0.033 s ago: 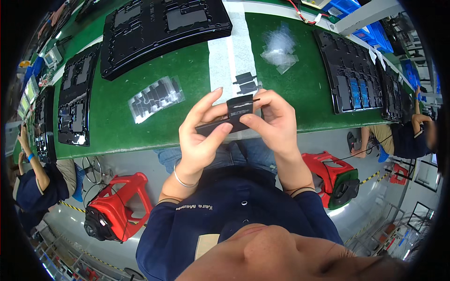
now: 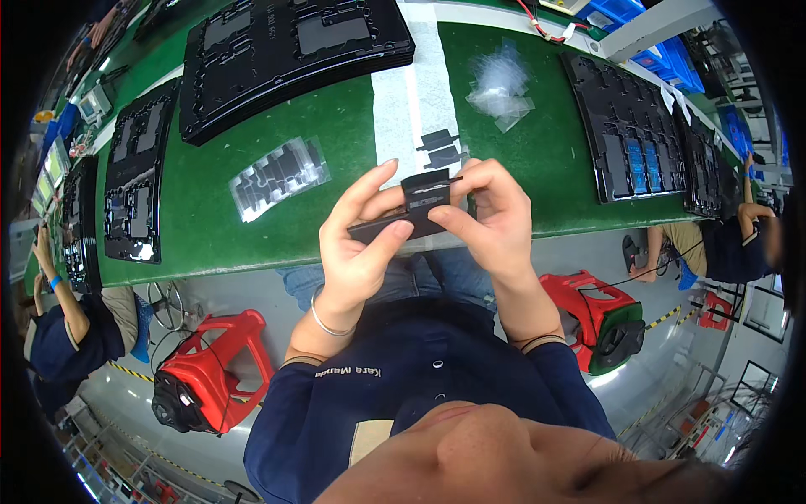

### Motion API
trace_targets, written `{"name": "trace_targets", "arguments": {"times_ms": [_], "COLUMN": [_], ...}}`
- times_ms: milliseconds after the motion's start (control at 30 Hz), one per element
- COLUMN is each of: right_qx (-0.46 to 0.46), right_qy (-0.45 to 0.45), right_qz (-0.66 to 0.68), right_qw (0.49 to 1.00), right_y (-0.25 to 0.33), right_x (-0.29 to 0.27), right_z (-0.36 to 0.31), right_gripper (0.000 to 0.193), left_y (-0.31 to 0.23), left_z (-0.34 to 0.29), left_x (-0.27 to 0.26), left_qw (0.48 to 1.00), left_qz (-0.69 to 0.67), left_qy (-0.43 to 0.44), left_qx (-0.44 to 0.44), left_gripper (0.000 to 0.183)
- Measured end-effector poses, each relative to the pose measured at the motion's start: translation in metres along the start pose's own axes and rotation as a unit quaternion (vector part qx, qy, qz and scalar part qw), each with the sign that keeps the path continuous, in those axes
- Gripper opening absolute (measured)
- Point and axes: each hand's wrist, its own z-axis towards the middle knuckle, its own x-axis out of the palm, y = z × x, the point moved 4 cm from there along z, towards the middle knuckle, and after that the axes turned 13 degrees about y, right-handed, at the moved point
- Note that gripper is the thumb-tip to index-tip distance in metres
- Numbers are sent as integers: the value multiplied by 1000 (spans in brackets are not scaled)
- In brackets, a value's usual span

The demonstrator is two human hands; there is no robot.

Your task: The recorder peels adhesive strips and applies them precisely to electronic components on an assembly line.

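My left hand [image 2: 346,244] grips the left end of a flat black battery-like part [image 2: 426,200], its thumb along the near edge and its index finger raised. Closed on the part's right side is my right hand [image 2: 497,220], thumb on the face and fingers behind. A black flap stands up at the part's far edge, between the two hands. Just beyond them, black die-cut pieces [image 2: 440,149] lie on a white strip [image 2: 413,92]. To the left sits a clear sheet [image 2: 281,178] bearing several dark strips.
A crumpled pile of clear film [image 2: 500,88] rests right of the white strip on the green table [image 2: 353,109]. Stacked black trays [image 2: 294,63] stand at the far left; another tray [image 2: 623,126] with blue pieces is at the right. Red stools [image 2: 214,370] and co-workers flank me.
The black part and its raised flap have shifted very slightly left between my hands. Both hands keep their grip.
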Motion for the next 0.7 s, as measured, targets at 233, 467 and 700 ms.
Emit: {"name": "trace_targets", "arguments": {"times_ms": [233,467,700], "right_qx": [-47,-76,-208], "right_qy": [0,-59,-116], "right_qz": [20,-90,-409], "right_qw": [999,991,881], "right_y": [16,23,25], "right_x": [-3,2,25], "right_z": [5,-1,-12], "right_gripper": [21,13,44], "left_y": [-1,-1,-6], "left_z": [-7,-9,-6], "left_x": [3,6,28], "left_qw": [997,986,921], "left_qz": [-66,126,319], "left_qy": [12,17,25], "left_qx": [37,110,223], "left_gripper": [54,47,53]}}
